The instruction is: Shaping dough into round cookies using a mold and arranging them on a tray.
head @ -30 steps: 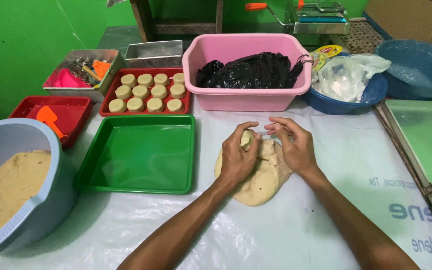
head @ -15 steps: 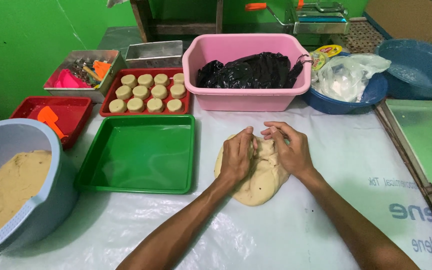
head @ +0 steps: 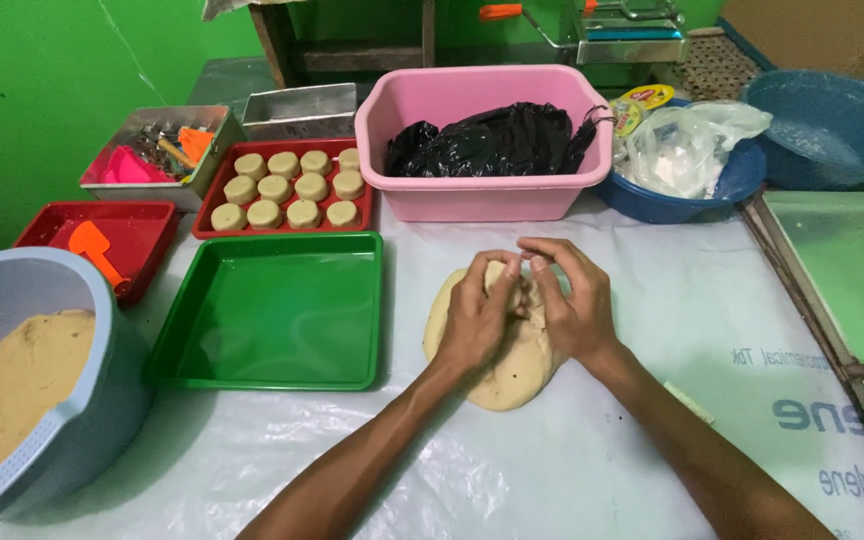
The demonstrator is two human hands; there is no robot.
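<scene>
A flat, pale lump of dough [head: 504, 375] lies on the white plastic sheet [head: 652, 300] covering the table. My left hand [head: 477, 315] and my right hand [head: 570, 300] both press on its far half, fingers curled and pinching the dough where the two hands meet. Just left of the dough sits an empty green tray [head: 274, 310]. Behind that tray, a red tray [head: 290, 188] carries several round, pale dough pieces in rows.
A grey-blue tub [head: 57, 400] of tan dough stands at the near left. A pink basin [head: 482, 140] with a black bag sits behind the dough, next to a blue bowl [head: 687, 170] with a clear bag. A small red tray [head: 102, 245] holds an orange scraper. Green trays [head: 842, 270] lie at the right.
Both hands have drawn closer together over the dough's far edge, and the fingers have closed into a pinch on it. The dough and trays stay where they were.
</scene>
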